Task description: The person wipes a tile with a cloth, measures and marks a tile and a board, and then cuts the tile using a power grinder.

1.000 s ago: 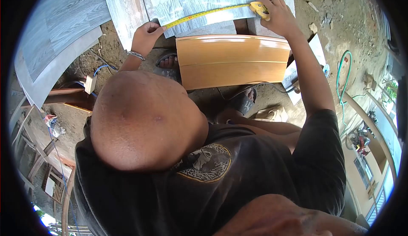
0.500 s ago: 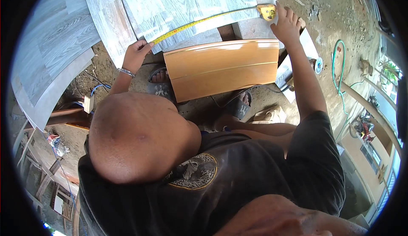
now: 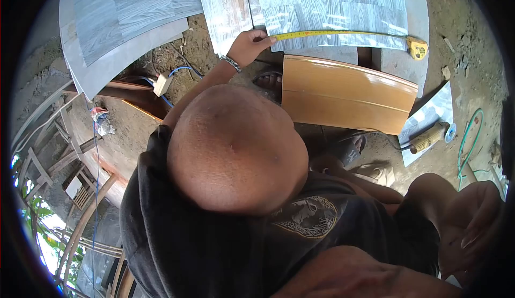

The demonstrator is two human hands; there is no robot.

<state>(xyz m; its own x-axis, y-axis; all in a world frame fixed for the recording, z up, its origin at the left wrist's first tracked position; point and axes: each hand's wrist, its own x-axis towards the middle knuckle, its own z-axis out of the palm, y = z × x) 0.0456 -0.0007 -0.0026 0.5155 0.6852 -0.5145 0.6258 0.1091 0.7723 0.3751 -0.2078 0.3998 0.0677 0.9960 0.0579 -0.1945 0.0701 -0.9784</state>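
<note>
My left hand (image 3: 250,46) is closed on the end of a yellow tape measure (image 3: 418,49), thumb and fingers pinching it. The blade (image 3: 332,32) runs along the near side of a grey wood-grain sheet (image 3: 322,8). Its yellow case lies by itself near the sheet's right end. My right hand (image 3: 472,228) is away from the tape, low at the right beside my body. Its fingers point down and are partly hidden, so I cannot see whether they hold anything. A glossy orange-brown panel (image 3: 346,94) stands just below the sheet.
An angle grinder (image 3: 432,137) lies on an offcut (image 3: 413,150) at the right. Beyond it, a green hose (image 3: 466,142) loops on the ground. More grey sheets (image 3: 129,13) are at the upper left. A blue cord with a pale block (image 3: 161,85) lies below them.
My right hand has let go of the tape case and drawn back to the lower right. My left hand still pinches the tape end. The whole view has shifted.
</note>
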